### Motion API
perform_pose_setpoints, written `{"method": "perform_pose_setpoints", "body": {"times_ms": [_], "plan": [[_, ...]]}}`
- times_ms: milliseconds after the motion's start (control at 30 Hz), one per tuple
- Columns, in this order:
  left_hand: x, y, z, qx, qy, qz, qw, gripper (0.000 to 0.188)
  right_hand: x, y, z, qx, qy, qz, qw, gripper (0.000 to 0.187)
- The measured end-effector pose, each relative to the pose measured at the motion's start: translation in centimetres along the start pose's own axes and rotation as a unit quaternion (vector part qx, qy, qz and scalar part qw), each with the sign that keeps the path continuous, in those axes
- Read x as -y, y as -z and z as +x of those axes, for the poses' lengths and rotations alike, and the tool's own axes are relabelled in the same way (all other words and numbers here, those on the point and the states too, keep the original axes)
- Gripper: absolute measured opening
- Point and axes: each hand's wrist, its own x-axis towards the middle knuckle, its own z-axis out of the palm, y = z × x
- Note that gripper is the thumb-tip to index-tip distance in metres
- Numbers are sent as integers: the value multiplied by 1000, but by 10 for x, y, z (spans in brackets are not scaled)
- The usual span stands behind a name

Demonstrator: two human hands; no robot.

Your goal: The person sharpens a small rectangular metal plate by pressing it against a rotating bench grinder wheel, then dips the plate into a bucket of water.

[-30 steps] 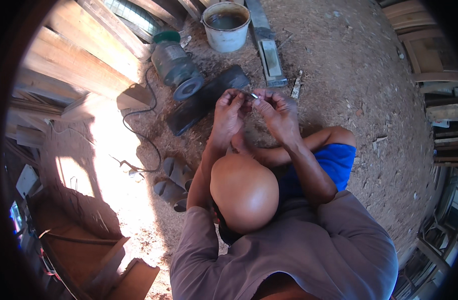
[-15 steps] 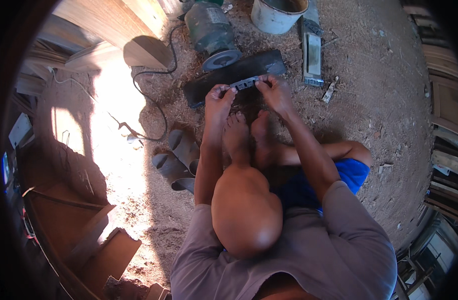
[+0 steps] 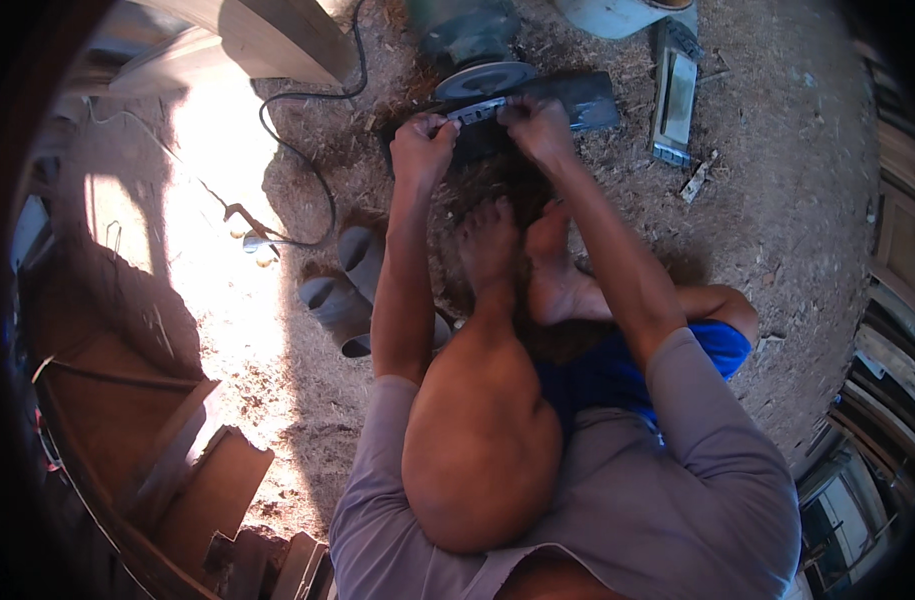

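Observation:
My left hand point(image 3: 422, 150) pinches the left end of a short, slotted grey metal strip point(image 3: 477, 111), which looks like a planer blade. At its other end, my right hand point(image 3: 540, 130) grips with curled fingers. The strip lies level along the near edge of a pale grinding disc point(image 3: 485, 79); whether they touch I cannot tell. Behind the disc is the green motor point(image 3: 464, 30) that carries it. Under my hands and the disc, a dark flat board point(image 3: 589, 100) spans the ground.
A flat whetstone in a wooden holder point(image 3: 674, 105) lies to the right, near a white bucket point(image 3: 622, 14). A black cable point(image 3: 329, 190) curls at the left beside grey curved pipe pieces point(image 3: 337, 305). Wooden beams point(image 3: 277, 45) stand at upper left. Shavings litter the ground.
Both hands have moved forward with the metal strip, from over the board up to the near edge of the disc. The view has also shifted, with the motor and bucket now higher in it.

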Motion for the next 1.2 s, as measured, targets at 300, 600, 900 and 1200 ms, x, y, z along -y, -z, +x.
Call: {"method": "perform_pose_setpoints", "body": {"times_ms": [300, 600, 900, 1200], "plan": [[5, 2, 13, -9, 20, -41, 999, 24, -3, -19, 9, 6, -48, 61, 997, 28], [8, 2, 14, -6, 27, -24, 999, 24, -15, -28, 11, -24, -20, 121, 992, 24], [3, 4, 17, 7, 35, -66, 997, 21, -11, -31, 12, -28, -58, 131, 989, 22], [-14, 2, 15, 42, 66, -135, 988, 15, -8, -29, 13, -36, -87, 190, 977, 18]]}}
